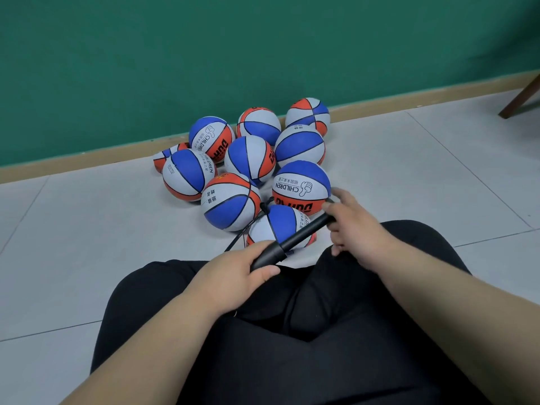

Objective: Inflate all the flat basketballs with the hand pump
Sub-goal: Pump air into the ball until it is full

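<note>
Several blue, white and orange basketballs (248,159) lie in a heap on the floor by the wall. The nearest ball (280,226) sits just past my knees, partly hidden behind the black hand pump (295,238). The pump lies slanted across it. My left hand (242,276) grips the pump's lower end. My right hand (353,223) holds the upper handle end with curled fingers. A thin black hose (248,229) runs from the pump to the top of the nearest ball.
I sit with black-trousered legs (292,331) filling the lower view. Grey floor tiles (87,244) spread left and right. A green wall (204,54) with a tan skirting board stands behind the balls. A dark wooden furniture leg (520,97) stands at far right.
</note>
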